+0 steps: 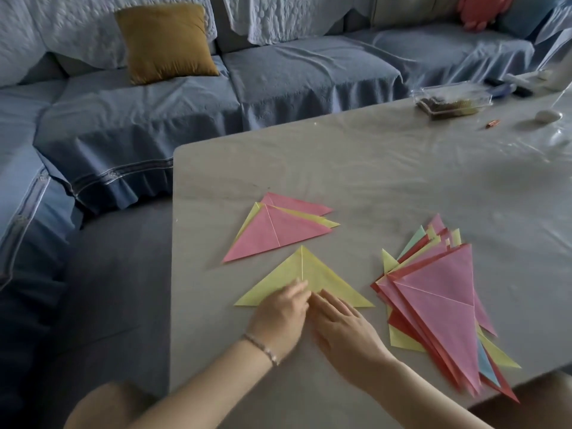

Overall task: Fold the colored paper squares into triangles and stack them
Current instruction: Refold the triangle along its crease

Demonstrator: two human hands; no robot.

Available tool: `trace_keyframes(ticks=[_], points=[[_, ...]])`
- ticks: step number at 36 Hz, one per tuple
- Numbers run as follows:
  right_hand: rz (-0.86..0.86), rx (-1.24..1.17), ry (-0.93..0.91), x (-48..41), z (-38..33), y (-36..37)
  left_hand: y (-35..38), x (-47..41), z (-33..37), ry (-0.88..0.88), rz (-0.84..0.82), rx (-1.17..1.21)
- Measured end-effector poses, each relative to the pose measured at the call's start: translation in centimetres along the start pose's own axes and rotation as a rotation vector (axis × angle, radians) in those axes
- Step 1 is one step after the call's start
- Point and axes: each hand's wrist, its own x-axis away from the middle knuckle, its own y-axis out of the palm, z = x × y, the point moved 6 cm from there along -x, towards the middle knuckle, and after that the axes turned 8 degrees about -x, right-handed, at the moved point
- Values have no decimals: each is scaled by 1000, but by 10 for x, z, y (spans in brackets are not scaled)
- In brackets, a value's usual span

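A yellow paper triangle [312,275] lies flat on the table, its long folded edge toward me and a crease running down its middle. My left hand [280,314] and my right hand [343,328] both rest on that long edge, fingers straight and pressing, fingertips nearly meeting. Just beyond lies a small stack of folded triangles [275,232], pink on top with yellow and pink under it. To the right sits a larger fanned pile of folded triangles [439,308], pink on top over red, yellow and blue sheets.
The grey covered table [387,168] has a left edge beside a blue sofa with a mustard cushion [165,41]. At the far right stand a clear plastic box [450,100], a small orange object [492,123] and a white oval thing [548,116].
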Motion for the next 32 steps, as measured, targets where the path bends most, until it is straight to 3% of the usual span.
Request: trace_keyframes(ticks=[3,10,18,27,32], points=[[91,0,6,-2,-4,-1,12,25,-3,19,-69,-23],[235,36,68,5,4,-5,16,43,-33,-19,-31,-31],[420,149,79,29,30,-21,6,60,-58,-166,-15,-15],[509,161,117,45,45,-35,-5,69,-73,-271,31,-127],[372,97,233,45,48,-37,-16,42,-70,-321,-2,-224]])
